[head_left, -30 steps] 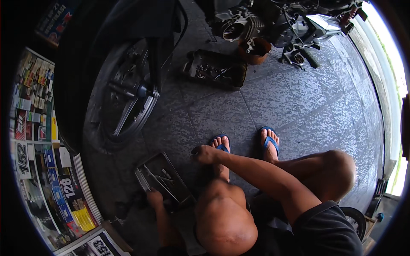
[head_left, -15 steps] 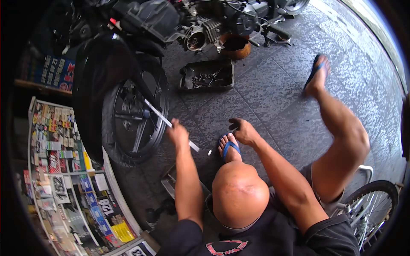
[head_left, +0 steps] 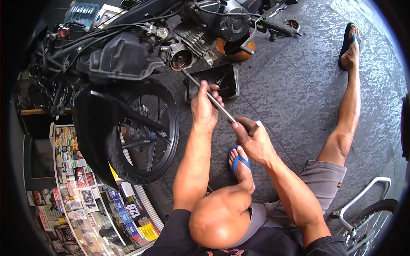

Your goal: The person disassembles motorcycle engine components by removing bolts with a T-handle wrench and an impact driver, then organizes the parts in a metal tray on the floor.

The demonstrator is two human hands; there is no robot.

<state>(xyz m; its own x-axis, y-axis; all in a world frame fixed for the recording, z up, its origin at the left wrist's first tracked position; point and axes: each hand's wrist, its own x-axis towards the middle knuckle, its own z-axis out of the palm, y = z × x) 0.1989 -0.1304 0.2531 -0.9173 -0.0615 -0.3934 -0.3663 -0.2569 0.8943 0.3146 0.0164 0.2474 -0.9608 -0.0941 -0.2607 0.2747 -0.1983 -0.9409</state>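
Note:
A long, slim metal rod (head_left: 218, 107) slants from my hands up to the motorcycle engine. My left hand (head_left: 206, 106) is closed around its middle, with the fingers curled on the far side. My right hand (head_left: 255, 143) grips the lower end, and a short pale round end (head_left: 258, 123) sticks up between its fingers; whether it belongs to the rod I cannot tell. The rod's dark tip is at the lower rim of the round opening in the engine cylinder (head_left: 181, 59); contact is unclear. Behind my left hand, a black tray (head_left: 232, 81) holds small loose parts.
Left of my arms stands the motorcycle's front wheel (head_left: 171, 143) with a black fender (head_left: 92, 128). A glass display case (head_left: 147, 205) of packaged parts is at the lower left. A rusty brown bowl (head_left: 245, 54) sits beneath the engine. A bicycle wheel (head_left: 376, 209) is at the lower right.
My left hand has swung the long metal piece from beside the wheel up to the engine. My right hand, before near my sandalled foot, has closed on its lower end. The view has shifted.

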